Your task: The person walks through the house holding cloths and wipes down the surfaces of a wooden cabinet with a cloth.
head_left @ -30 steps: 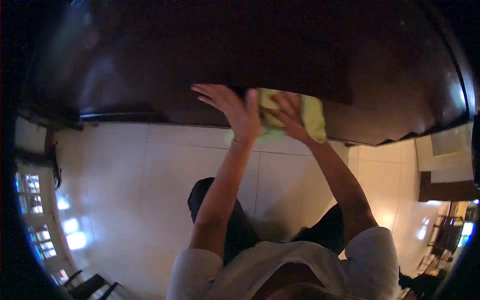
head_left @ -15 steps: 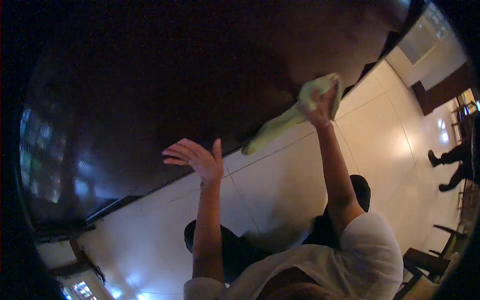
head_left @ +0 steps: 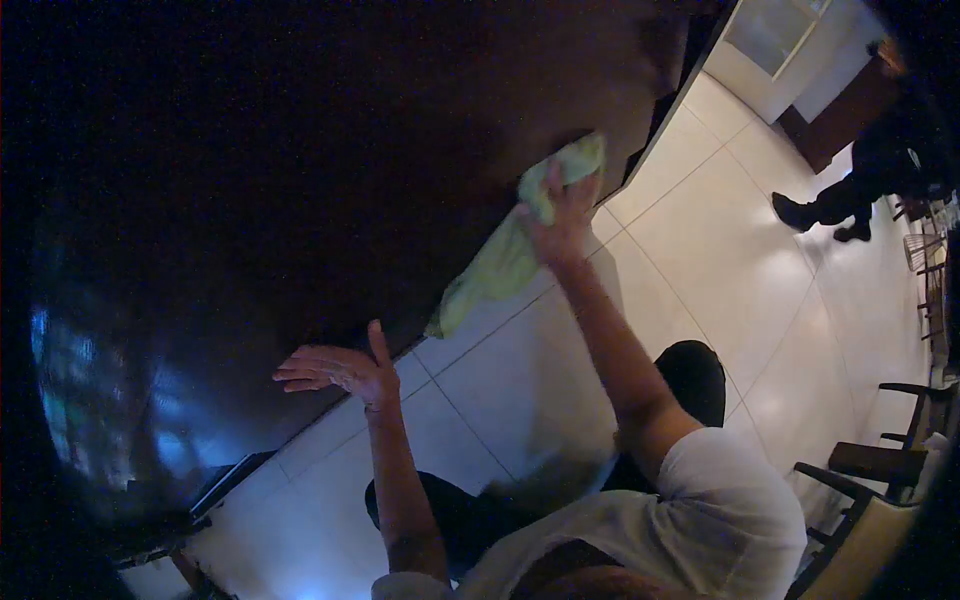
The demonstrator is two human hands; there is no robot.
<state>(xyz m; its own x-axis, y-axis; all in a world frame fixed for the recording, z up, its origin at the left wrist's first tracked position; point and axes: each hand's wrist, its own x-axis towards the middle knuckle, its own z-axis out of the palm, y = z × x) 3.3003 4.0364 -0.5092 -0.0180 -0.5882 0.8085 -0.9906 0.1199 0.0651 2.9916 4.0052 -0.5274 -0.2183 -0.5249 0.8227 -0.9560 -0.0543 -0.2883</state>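
Note:
In the head view, a pale green cloth (head_left: 490,262) lies on the dark, glossy surface (head_left: 330,180), near its edge. My right hand (head_left: 563,220) presses on the bunched upper part of the cloth, its fingers curled over it. The rest of the cloth trails down toward the lower left, and part of it hangs over the edge. My left hand (head_left: 342,372) is at the same edge, further left, with the thumb apart and the fingers stretched out. It holds nothing. I cannot tell whether it touches the surface.
Pale floor tiles (head_left: 680,260) run below the surface's edge. Wooden chairs (head_left: 870,465) stand at the lower right. Another person's dark-clothed legs (head_left: 835,203) are at the right, near a white and brown cabinet (head_left: 790,75).
My right hand and the cloth have moved left in view, and my left hand left and down. The view has shifted too. The other person's legs appear further left and higher.

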